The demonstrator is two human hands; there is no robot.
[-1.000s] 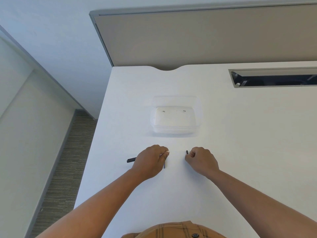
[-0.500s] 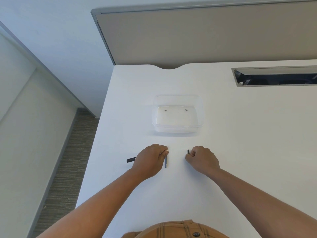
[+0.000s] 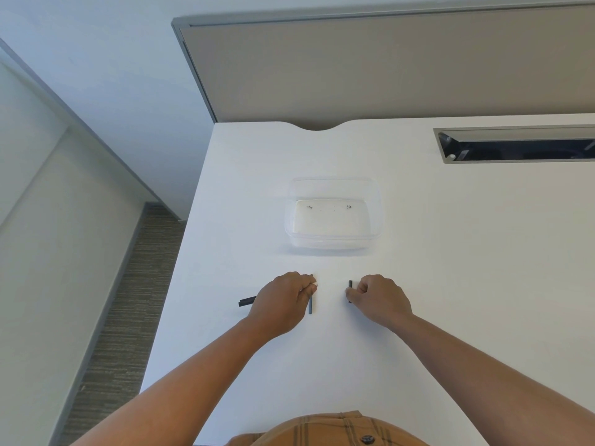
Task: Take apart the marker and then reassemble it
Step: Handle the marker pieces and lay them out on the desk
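Note:
The marker lies in pieces on the white desk (image 3: 450, 284). My left hand (image 3: 283, 300) is curled, with its fingertips pinching a thin dark rod (image 3: 310, 305) that points away from me. A black barrel piece (image 3: 247, 301) sticks out from under the left side of that hand; whether the palm grips it is hidden. My right hand (image 3: 380, 299) is curled too, its fingertips closed on a short black piece (image 3: 350, 284) that rests on the desk. A small gap separates the two hands.
A clear plastic tray (image 3: 376, 217) stands just beyond the hands, with two tiny dark specks inside. A cable slot (image 3: 515, 144) is cut into the desk at the far right. The desk's left edge drops to carpet. A grey partition rises behind.
Both hands stay almost where they were. A bit more of the thin rod shows below my left fingertips than one second ago.

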